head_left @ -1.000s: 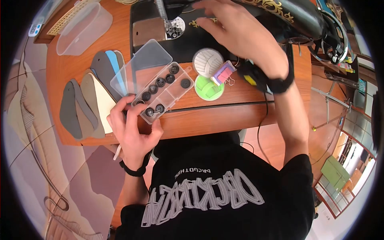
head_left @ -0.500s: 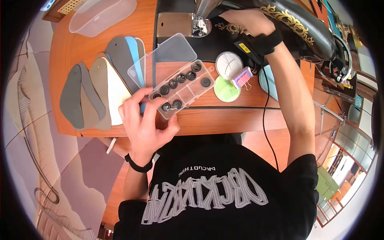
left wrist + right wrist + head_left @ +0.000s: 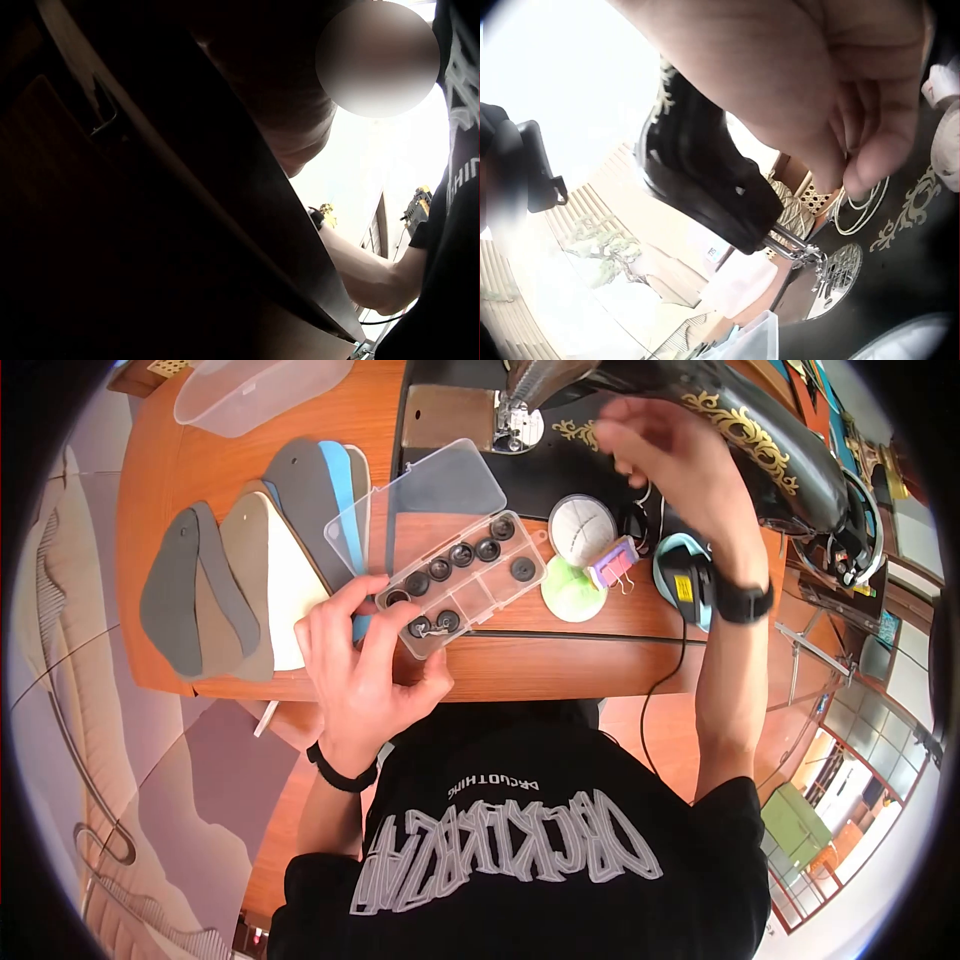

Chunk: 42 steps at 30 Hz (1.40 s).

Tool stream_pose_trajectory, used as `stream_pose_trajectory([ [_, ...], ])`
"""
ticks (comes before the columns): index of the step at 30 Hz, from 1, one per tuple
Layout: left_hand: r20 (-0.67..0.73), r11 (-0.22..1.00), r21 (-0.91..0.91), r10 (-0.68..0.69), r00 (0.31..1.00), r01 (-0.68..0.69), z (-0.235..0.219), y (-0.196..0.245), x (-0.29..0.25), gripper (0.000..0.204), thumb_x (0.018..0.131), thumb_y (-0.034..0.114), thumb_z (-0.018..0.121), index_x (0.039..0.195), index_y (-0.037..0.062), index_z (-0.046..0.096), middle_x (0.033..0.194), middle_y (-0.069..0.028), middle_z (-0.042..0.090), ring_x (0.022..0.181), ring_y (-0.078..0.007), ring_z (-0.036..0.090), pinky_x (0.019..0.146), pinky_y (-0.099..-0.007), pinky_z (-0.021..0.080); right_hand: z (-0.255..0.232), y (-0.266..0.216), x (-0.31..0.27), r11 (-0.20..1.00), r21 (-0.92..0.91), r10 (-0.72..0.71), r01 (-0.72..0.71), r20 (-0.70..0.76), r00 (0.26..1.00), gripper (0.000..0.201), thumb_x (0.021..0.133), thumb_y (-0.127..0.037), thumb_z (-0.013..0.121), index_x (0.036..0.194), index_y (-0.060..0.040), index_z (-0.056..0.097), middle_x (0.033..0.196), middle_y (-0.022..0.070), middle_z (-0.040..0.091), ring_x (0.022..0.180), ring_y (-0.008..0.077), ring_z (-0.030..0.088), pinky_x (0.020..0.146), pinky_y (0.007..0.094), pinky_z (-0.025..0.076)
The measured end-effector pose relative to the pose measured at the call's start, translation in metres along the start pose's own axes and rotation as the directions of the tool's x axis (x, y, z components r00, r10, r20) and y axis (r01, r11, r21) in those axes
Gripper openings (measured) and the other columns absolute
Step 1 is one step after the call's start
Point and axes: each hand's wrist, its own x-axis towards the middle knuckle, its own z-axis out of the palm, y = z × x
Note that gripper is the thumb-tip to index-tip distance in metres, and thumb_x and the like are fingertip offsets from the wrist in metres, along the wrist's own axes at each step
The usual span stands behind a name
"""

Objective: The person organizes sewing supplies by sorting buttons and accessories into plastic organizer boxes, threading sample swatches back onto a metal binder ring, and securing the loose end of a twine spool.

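Observation:
My left hand grips the lower left end of a clear divided plastic box, thumb on the near edge and fingers on the far side. Its transparent lid is raised, and several black buttons lie inside. My right hand is over the black sewing machine bed, right of the needle area. In the right wrist view, the right hand has its fingers curled and the thumb tip against a finger; nothing shows between them. The left wrist view is mostly dark, without that hand's fingertips.
Grey, cream and blue flat pieces overlap left of the box. To its right are a white round container, a green one and a purple-pink clip item. The machine's black arm spans the back; a cable hangs near the right forearm.
My right hand has come back from under the machine's arm toward the front right, and its fingers are more curled. The left hand still grips the box.

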Motion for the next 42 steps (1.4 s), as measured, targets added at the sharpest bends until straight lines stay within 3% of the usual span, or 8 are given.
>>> stream_pose_trajectory([
  [5, -0.004, 1.000, -0.001, -0.006, 1.000, 0.006, 0.000, 0.000, 0.000, 0.049, 0.057, 0.020, 0.081, 0.105, 0.0122, 0.072, 0.123, -0.0088, 0.061, 0.090, -0.0230, 0.056, 0.087, -0.0399, 0.039, 0.032, -0.024, -0.051, 0.965, 0.258, -0.090, 0.043, 0.171, 0.981, 0.015, 0.090, -0.007, 0.080, 0.102, 0.0003, 0.073, 0.086, 0.0047, 0.075, 0.079, 0.0095, 0.071, 0.068, 0.0237, 0.056],
  [7, -0.009, 1.000, -0.014, -0.010, 1.000, 0.010, 0.000, 0.001, 0.001, 0.050, 0.057, 0.020, 0.081, 0.105, 0.0125, 0.072, 0.122, -0.0082, 0.062, 0.090, -0.0224, 0.056, 0.086, -0.0394, 0.039, 0.049, -0.040, -0.062, 0.980, 0.134, -0.171, 0.145, 0.200, 0.965, 0.015, 0.088, -0.003, 0.080, 0.102, -0.0013, 0.076, 0.092, 0.0033, 0.074, 0.082, 0.0086, 0.070, 0.071, 0.0231, 0.055],
  [11, -0.020, 1.000, 0.008, -0.006, 1.000, 0.006, -0.001, 0.001, 0.000, 0.050, 0.057, 0.021, 0.081, 0.105, 0.0126, 0.072, 0.123, -0.0081, 0.062, 0.089, -0.0218, 0.057, 0.085, -0.0390, 0.039, 0.078, -0.042, -0.067, 0.917, 0.005, -0.394, 0.400, 0.179, 0.902, 0.015, 0.085, 0.000, 0.078, 0.100, -0.0010, 0.075, 0.090, 0.0123, 0.072, 0.076, 0.0262, 0.072, 0.066, 0.0327, 0.056],
  [14, -0.002, 1.000, 0.000, -0.004, 1.000, 0.004, -0.002, 0.001, 0.001, 0.046, 0.057, 0.017, 0.077, 0.102, 0.0092, 0.070, 0.124, -0.0114, 0.062, 0.087, -0.0244, 0.058, 0.084, -0.0390, 0.039, 0.084, -0.043, -0.067, 0.924, -0.006, -0.371, 0.383, 0.225, 0.901, 0.009, 0.086, -0.002, 0.072, 0.095, -0.0008, 0.072, 0.085, 0.0153, 0.068, 0.077, 0.0368, 0.068, 0.069, 0.0417, 0.054],
  [21, 0.000, 1.000, 0.002, -0.004, 1.000, 0.004, -0.001, 0.001, 0.001, 0.046, 0.056, 0.018, 0.077, 0.101, 0.0094, 0.071, 0.124, -0.0113, 0.062, 0.087, -0.0241, 0.058, 0.084, -0.0388, 0.039, 0.087, -0.045, -0.068, 0.900, -0.204, -0.327, 0.385, 0.269, 0.906, 0.010, 0.084, -0.005, 0.075, 0.093, -0.0023, 0.071, 0.085, 0.0136, 0.064, 0.080, 0.0347, 0.066, 0.069, 0.0429, 0.053],
  [30, 0.011, 1.000, -0.005, -0.011, 1.000, 0.011, -0.002, 0.001, 0.000, 0.046, 0.057, 0.018, 0.078, 0.102, 0.0093, 0.071, 0.124, -0.0118, 0.062, 0.087, -0.0247, 0.058, 0.085, -0.0390, 0.039, 0.071, -0.030, -0.089, 0.848, -0.226, -0.472, 0.478, 0.087, 0.877, 0.017, 0.083, -0.009, 0.079, 0.099, -0.0058, 0.073, 0.093, 0.0064, 0.063, 0.083, 0.0260, 0.063, 0.071, 0.0382, 0.054],
  [38, 0.017, 0.999, 0.006, 0.036, 0.999, -0.036, -0.004, 0.002, 0.002, 0.048, 0.066, 0.027, 0.086, 0.108, 0.0084, 0.071, 0.126, -0.0120, 0.061, 0.089, -0.0230, 0.060, 0.084, -0.0388, 0.042, 0.075, -0.010, -0.094, 0.712, -0.423, -0.551, 0.560, 0.157, 0.820, 0.031, 0.071, -0.006, 0.067, 0.101, -0.0069, 0.072, 0.099, 0.0034, 0.062, 0.094, 0.0228, 0.060, 0.078, 0.0350, 0.055],
  [42, -0.115, 0.975, -0.177, -0.154, 0.981, 0.133, -0.004, -0.001, 0.003, 0.055, 0.075, 0.023, 0.087, 0.121, 0.0030, 0.065, 0.133, -0.0186, 0.057, 0.089, -0.0236, 0.062, 0.080, -0.0361, 0.046, 0.075, -0.008, -0.091, 0.698, -0.412, -0.596, 0.585, 0.118, 0.795, 0.025, 0.071, -0.007, 0.067, 0.096, -0.0076, 0.071, 0.097, 0.0023, 0.063, 0.093, 0.0222, 0.060, 0.078, 0.0345, 0.055],
])
